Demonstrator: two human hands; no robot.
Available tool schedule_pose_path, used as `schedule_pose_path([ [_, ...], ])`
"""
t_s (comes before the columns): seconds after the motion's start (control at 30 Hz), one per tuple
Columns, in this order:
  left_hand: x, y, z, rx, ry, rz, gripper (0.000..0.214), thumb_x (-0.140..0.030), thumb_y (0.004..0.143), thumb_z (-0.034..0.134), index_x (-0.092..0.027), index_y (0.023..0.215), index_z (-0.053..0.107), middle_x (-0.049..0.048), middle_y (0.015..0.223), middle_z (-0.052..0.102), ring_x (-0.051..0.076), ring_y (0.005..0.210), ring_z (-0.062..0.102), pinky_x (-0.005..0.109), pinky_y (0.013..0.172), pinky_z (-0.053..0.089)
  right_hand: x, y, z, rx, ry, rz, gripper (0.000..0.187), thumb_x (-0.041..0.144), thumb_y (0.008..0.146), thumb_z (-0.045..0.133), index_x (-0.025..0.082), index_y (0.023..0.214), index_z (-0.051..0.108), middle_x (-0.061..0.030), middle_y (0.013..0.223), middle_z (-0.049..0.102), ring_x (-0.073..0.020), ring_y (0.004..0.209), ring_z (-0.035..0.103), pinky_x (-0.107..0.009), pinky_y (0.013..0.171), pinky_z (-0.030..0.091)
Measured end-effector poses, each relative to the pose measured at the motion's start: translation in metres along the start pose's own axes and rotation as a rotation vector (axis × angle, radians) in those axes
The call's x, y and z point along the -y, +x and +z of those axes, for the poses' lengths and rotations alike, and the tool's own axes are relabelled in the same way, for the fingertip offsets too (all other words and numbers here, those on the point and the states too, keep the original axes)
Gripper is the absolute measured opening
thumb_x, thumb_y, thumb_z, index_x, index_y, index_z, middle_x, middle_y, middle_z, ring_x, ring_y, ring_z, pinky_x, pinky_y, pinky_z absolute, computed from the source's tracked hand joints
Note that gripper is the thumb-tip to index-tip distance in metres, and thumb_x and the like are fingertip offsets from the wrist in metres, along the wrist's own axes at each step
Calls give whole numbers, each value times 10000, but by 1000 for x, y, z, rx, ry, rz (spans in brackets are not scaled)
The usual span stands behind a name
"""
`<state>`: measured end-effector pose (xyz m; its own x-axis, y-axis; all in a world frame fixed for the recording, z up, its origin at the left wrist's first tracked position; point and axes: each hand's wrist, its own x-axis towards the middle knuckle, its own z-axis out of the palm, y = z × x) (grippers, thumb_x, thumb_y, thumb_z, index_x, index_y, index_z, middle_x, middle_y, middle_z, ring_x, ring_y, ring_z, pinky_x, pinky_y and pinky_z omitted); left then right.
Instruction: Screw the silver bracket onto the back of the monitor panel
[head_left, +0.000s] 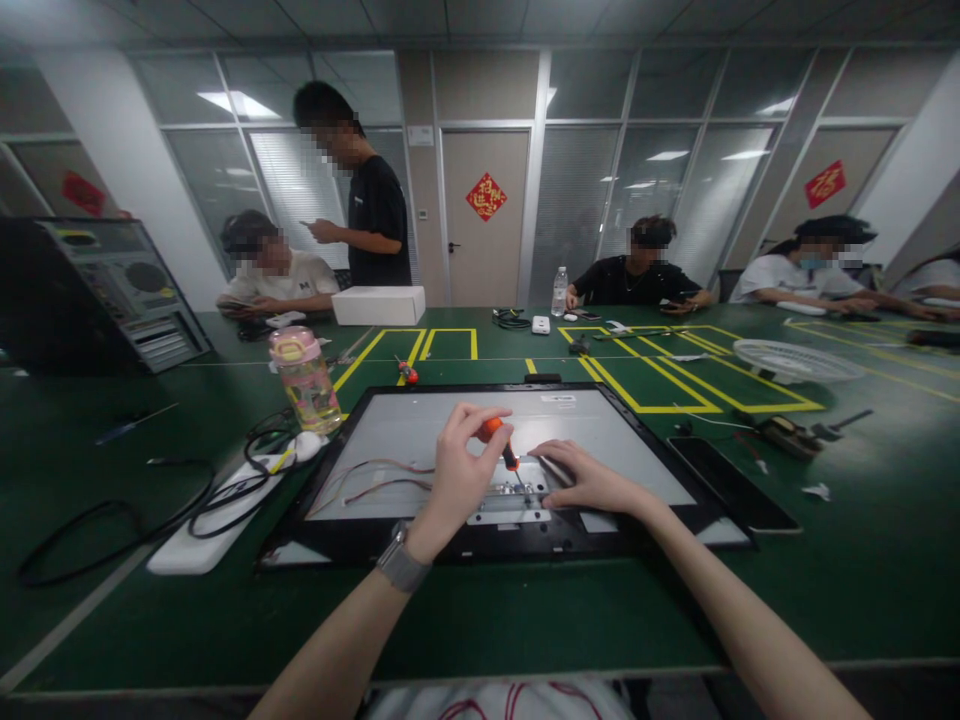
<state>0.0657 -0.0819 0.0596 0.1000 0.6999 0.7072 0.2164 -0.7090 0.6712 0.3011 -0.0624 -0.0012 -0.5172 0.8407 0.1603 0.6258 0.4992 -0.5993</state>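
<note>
An opened monitor panel [630,452] with a black frame and grey metal back lies flat before me. My left hand [466,462] is closed on the orange-and-black handle of a screwdriver [511,455]. The screwdriver is tilted, its shaft running down to a metal bracket [491,515] near the panel's lower middle. Beside the bracket's right side rests my right hand [581,477], fingers bent and thumb apart from them; whether it pinches anything small is hard to make out. Thin coloured wires [375,468] run from the bracket area to the left.
Left of the panel are a white power strip [217,510], a black cable [82,583] and a pink-lidded bottle [306,385]. A computer case [112,290] stands far left. A black phone-like slab [731,485] lies at right, near a tool [784,432]. Several people sit or stand across the table.
</note>
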Motion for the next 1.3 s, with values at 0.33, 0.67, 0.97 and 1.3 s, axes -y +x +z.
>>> schedule_pose_path([
  [0.33, -2, 1, -1, 22, -70, -16, 204, -223, 873, 565, -215, 1030, 695, 33, 888, 581, 143, 815, 587, 267, 720, 495, 5, -1, -2, 10, 3, 13, 691, 526, 708, 736, 258, 1299, 498, -84, 1302, 495, -304, 1228, 420, -453, 1052, 342],
  [0.67, -3, -3, 2, -19, 11, 20, 159, -190, 860, 565, -189, 982, 668, 22, 872, 562, 130, 785, 577, 254, 718, 492, 1, 0, 0, -3, -1, 8, 700, 516, 695, 750, 238, 1291, 509, -90, 1300, 499, -300, 1227, 422, -446, 1057, 338],
  [0.97, -6, -4, 1, -8, 70, 75, 176, -179, 871, 542, -196, 1003, 656, 20, 848, 545, 132, 768, 569, 271, 723, 490, 2, 0, 0, -3, 3, 3, 689, 511, 695, 753, 259, 1287, 505, -84, 1290, 500, -298, 1220, 426, -460, 1052, 339],
  [1.3, -6, -3, 1, -2, 106, 71, 194, -189, 845, 581, -206, 1021, 661, 26, 893, 550, 140, 791, 573, 291, 765, 488, 2, 0, 0, -5, 4, 4, 694, 522, 690, 748, 257, 1286, 510, -83, 1292, 504, -307, 1223, 423, -458, 1052, 340],
])
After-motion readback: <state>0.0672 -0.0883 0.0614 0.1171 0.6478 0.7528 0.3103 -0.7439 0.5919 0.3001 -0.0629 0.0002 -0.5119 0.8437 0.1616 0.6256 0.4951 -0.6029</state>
